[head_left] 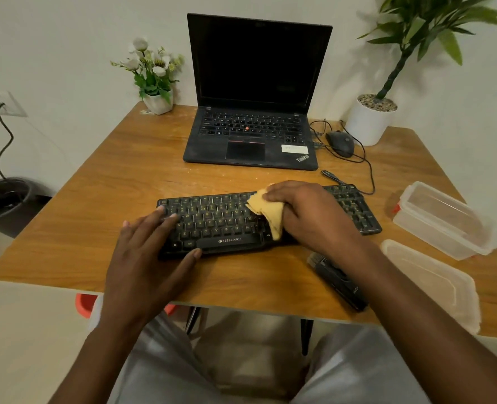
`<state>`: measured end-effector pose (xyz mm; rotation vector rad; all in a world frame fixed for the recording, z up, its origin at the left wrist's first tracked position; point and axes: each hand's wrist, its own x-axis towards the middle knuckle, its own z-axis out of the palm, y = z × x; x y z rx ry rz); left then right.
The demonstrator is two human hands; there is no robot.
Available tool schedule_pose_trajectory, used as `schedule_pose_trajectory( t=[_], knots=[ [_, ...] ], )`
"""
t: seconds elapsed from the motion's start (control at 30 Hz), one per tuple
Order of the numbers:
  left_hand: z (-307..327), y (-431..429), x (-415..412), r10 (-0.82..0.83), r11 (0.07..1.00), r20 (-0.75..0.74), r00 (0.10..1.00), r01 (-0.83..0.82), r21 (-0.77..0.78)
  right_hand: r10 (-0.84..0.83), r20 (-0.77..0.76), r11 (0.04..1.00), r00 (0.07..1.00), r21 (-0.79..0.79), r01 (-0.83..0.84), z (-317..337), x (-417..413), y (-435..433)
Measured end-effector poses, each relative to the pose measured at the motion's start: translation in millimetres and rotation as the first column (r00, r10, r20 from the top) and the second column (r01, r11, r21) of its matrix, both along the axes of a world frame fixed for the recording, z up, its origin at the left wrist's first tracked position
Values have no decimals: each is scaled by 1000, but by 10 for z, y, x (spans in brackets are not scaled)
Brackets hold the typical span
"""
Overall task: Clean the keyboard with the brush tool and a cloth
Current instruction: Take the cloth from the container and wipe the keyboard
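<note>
Two hands: splayed left hand is bracing black plastic keyboard so right hand, gripping folded yellow cloth, is wiping it

Wooden table holds black laptop at back centre, open, screen dark. Wired mouse just right of it. Small flower pot back left, large white plant pot back right. Clear plastic container at right edge, flat lid beside it. Black bin on floor, left.
</note>
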<state>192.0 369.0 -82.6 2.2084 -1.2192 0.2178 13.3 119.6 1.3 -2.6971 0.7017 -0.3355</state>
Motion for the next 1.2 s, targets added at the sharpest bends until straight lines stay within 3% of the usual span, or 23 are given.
schedule_pose_trajectory(
  t=[0.1, 0.27, 0.8, 0.9, 1.0, 1.1, 1.2],
  knots=[
    [31, -224, -88, -72, 997, -2, 997, 72, 37, 86, -14, 996, 996, -21, -87, -95, 254, 164],
    [27, -458, -123, -81, 988, -54, 995, 87, 124, 169, -192, 976, 967, -103, -191, -227, 316, 283],
    [33, -453, -170, -40, 991, -27, 999, 43, 129, -129, -278, 970, 952, -233, 63, -22, -380, -604],
    [25, -449, -177, -41, 991, -29, 999, 44, 123, -218, -165, 957, 962, -227, 178, 81, -264, -642],
    [12, -450, -165, -45, 991, -25, 999, 48, 126, -178, -99, 972, 979, -172, 160, 62, -35, -528],
    [13, -454, -150, -47, 987, -14, 999, 48, 155, -77, -184, 992, 980, -115, 56, -85, 108, -398],
    [17, -466, -149, -43, 986, -11, 999, 45, 159, -101, -236, 984, 967, -169, 62, -115, 65, -461]
  ],
)
